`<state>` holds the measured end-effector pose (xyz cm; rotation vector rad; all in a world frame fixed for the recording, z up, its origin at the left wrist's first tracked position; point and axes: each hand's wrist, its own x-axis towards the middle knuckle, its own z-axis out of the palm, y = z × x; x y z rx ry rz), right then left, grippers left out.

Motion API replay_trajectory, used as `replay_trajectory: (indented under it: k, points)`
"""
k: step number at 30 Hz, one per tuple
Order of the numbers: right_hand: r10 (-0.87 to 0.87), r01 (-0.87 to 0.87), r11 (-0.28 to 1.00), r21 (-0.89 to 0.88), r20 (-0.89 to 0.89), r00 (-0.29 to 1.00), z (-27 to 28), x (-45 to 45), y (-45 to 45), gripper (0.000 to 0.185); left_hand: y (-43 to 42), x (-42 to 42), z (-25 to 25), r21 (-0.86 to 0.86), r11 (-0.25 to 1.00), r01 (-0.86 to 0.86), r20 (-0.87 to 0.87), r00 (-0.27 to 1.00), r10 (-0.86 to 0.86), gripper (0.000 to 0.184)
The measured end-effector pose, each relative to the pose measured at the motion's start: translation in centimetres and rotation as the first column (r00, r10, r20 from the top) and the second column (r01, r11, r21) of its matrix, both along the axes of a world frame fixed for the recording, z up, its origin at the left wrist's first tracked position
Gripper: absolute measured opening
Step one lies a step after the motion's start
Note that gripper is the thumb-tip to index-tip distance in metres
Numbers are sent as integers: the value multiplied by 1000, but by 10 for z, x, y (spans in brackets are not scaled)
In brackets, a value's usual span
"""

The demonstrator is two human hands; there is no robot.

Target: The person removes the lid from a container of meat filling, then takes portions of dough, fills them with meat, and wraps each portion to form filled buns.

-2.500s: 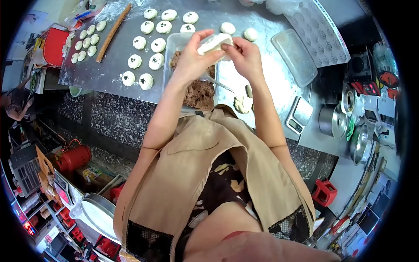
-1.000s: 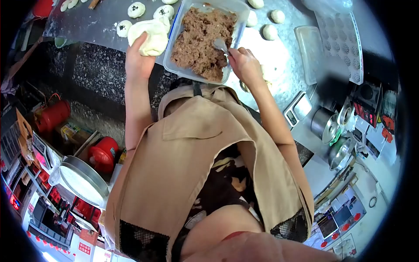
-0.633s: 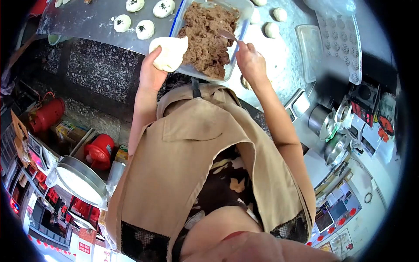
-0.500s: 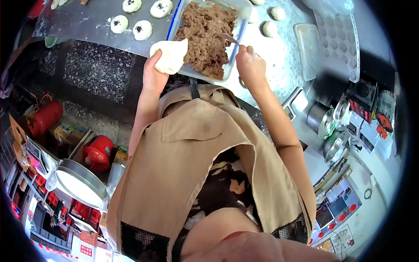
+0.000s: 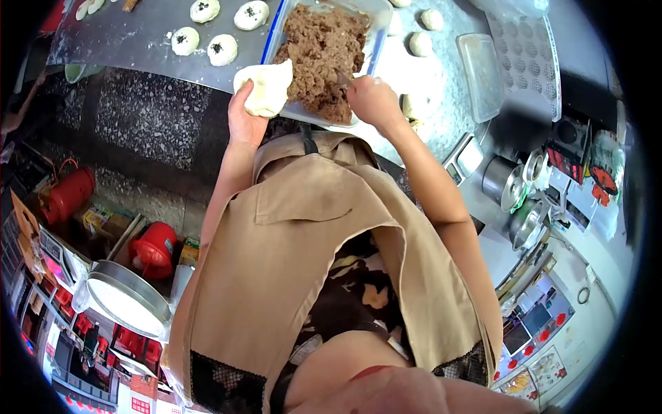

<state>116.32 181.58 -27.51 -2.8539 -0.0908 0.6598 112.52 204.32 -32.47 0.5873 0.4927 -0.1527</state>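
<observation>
My left hand (image 5: 248,119) grips a flattened round of pale dough (image 5: 265,88) at the near left corner of a clear plastic tub (image 5: 381,41). Thumb on top, the fingers support the dough from below. Brown, crumbly filling (image 5: 324,48) fills much of the tub. Over the tub's near right part, my right hand (image 5: 374,102) is closed around a slim metal utensil (image 5: 344,80). The utensil's far end sits in the filling, so its full shape is hidden.
Dough buns with dark seeds (image 5: 222,50) lie on the metal table at left. Plain dough balls (image 5: 420,44) rest right of the tub, near a clear lid (image 5: 480,76), a perforated tray (image 5: 529,65) and a scale (image 5: 466,159). Metal pots (image 5: 502,181) stand further right.
My right hand has moved left and slightly nearer, carrying the utensil deeper over the filling. My left hand still holds the dough in nearly the same place.
</observation>
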Motion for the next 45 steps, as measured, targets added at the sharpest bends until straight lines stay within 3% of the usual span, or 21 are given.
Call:
replay_trajectory:
  k: [4, 6, 7, 10, 15, 17, 18, 19, 21, 22, 24, 27, 32, 35, 37, 38, 39, 41, 43, 44, 45]
  points:
    - [-13, 21, 995, 100, -78, 997, 1, 7, -7, 23, 0, 1, -7, -4, 1000, 1, -2, 1000, -1, 44]
    - [-36, 91, 949, 303, -180, 983, 4, 11, -17, 24, 1, 1, -4, -4, 1000, -4, 0, 1000, 4, 44]
    - [-35, 89, 947, 310, -176, 984, 3, 10, -23, 24, 2, 1, -2, -41, 999, 0, -12, 1000, 0, 44]
    - [-181, 472, 725, 502, -523, 833, 18, 8, -39, 26, 2, 4, 10, -91, 996, 15, -3, 1000, -16, 45]
    - [-158, 437, 629, 643, -445, 882, 56, -16, -45, 23, -23, 16, 46, -155, 982, 110, 2, 994, -111, 51]
    - [-340, 308, 575, 758, -122, 933, 63, -34, -34, 22, -35, 24, 64, -320, 931, 177, -14, 981, -191, 48]
    - [-313, 126, 651, 749, 114, 943, 67, -40, -30, 24, -42, 26, 75, -333, 921, 205, -28, 974, -226, 50]
    - [-204, -167, 772, 613, 489, 848, 63, -42, -29, 32, -49, 28, 84, -328, 922, 206, -22, 974, -226, 50]
    - [-46, -306, 889, 340, 733, 679, 62, -43, -30, 45, -60, 30, 98, -325, 909, 260, -5, 961, -276, 52]
    - [-52, -306, 888, 343, 736, 675, 58, -42, -32, 45, -63, 32, 104, -336, 900, 276, -19, 954, -300, 52]
    - [56, -420, 897, 136, 909, 414, 46, -38, -35, 51, -69, 33, 117, -339, 894, 294, -8, 949, -315, 52]
    - [81, -446, 891, 85, 937, 340, 38, -37, -39, 53, -75, 36, 120, -344, 881, 323, 9, 940, -341, 53]
    - [110, -437, 899, 29, 951, 290, 27, -34, -51, 52, -83, 41, 118, -412, 903, 123, -131, 973, -192, 57]
    - [76, -437, 898, 57, 957, 280, 22, -33, -58, 50, -77, 48, 100, -438, 898, 40, -98, 991, -92, 57]
    - [-126, -254, 942, 218, 934, 333, 13, -38, -61, 47, -61, 56, 97, -412, 911, 27, 35, 999, -15, 60]
    - [-89, -193, 958, 211, 862, 500, 15, -42, -62, 49, -57, 58, 103, -363, 931, 37, 82, 997, -7, 60]
    - [-91, -206, 954, 218, 864, 496, 13, -36, -58, 49, -53, 59, 110, -312, 949, 47, 128, 992, -7, 60]
    - [31, -276, 939, 203, 752, 658, 14, -26, -49, 51, -50, 56, 115, -326, 941, 92, 118, 991, -56, 60]
    - [10, -237, 954, 183, 770, 637, 14, -17, -40, 49, -49, 54, 119, -345, 928, 139, 108, 988, -108, 60]
    - [-236, -145, 731, 667, 446, 864, 11, -13, -37, 44, -49, 52, 120, -390, 902, 185, 119, 982, -150, 59]
    - [-286, 110, 335, 936, -10, 958, 14, -10, -32, 39, -51, 48, 119, -437, 868, 234, 129, 972, -197, 58]
